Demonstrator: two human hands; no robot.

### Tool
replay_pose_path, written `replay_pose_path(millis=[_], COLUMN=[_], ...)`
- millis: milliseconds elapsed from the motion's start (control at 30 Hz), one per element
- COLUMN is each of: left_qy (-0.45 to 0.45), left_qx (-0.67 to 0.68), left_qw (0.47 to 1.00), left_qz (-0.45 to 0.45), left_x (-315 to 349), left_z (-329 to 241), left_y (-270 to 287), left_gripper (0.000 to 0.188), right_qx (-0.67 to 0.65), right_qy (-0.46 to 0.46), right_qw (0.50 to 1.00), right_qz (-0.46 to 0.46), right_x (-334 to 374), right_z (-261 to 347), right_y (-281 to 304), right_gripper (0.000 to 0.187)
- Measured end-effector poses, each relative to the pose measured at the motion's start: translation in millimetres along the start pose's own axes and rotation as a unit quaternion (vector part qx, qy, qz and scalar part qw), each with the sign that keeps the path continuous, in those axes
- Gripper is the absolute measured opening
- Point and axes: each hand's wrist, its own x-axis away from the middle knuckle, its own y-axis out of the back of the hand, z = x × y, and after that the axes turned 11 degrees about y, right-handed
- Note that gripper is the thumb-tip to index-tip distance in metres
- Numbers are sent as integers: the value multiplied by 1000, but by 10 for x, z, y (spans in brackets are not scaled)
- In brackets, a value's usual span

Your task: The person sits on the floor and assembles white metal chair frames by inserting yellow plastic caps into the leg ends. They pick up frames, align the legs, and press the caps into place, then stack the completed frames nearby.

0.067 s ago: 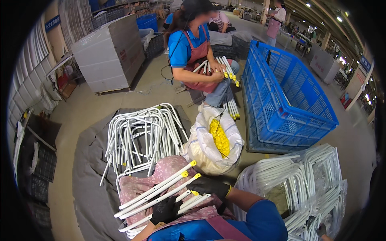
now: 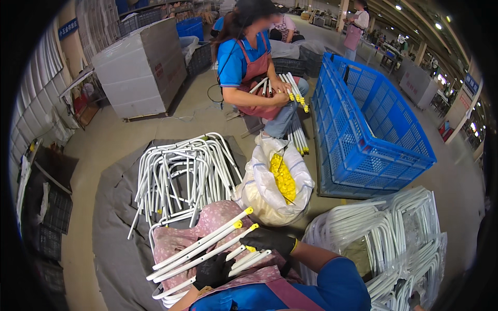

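Across my lap, on a pink patterned apron [image 2: 179, 239], lies a bundle of bent white metal tubes [image 2: 193, 252], several with yellow end caps [image 2: 238, 224]. My left hand [image 2: 213, 270], in a black glove, is closed around the lower tubes. My right hand [image 2: 267, 240], gloved in black too, has its fingers closed at the tube ends, against a small yellow cap [image 2: 251, 249]; its fingertips are partly hidden. Just beyond, an open white sack [image 2: 254, 184] holds a heap of loose yellow caps [image 2: 283, 179].
White bent tube frames [image 2: 187, 160] are piled on a grey cloth [image 2: 116, 207] at left. Plastic-wrapped tubes [image 2: 384, 228] lie at right. Behind them stands a large blue crate [image 2: 353, 129]. Opposite me, a seated co-worker [image 2: 254, 67] holds capped tubes. A wrapped grey box [image 2: 127, 72] stands far left.
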Motion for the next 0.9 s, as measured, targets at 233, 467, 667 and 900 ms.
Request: replay_pose_path(millis=[233,467,667,900], left_qy=[-11,28,53,35], left_qx=[-20,26,34,5], left_qw=[999,999,997,999], left_qz=[-23,18,44,-6], left_x=[-17,-15,12,25], left_z=[-100,-110,-94,-147], left_y=[253,350,233,317], left_gripper=[30,33,31,27], right_qx=[-19,291,-101,223], right_qy=[-61,512,-92,373], right_qw=[997,801,985,901], right_qz=[30,-113,109,-6], right_x=[-98,-426,-304,-261], right_z=[35,-389,-335,-347], right_y=[-12,-70,102,-36], right_gripper=[34,33,26,32])
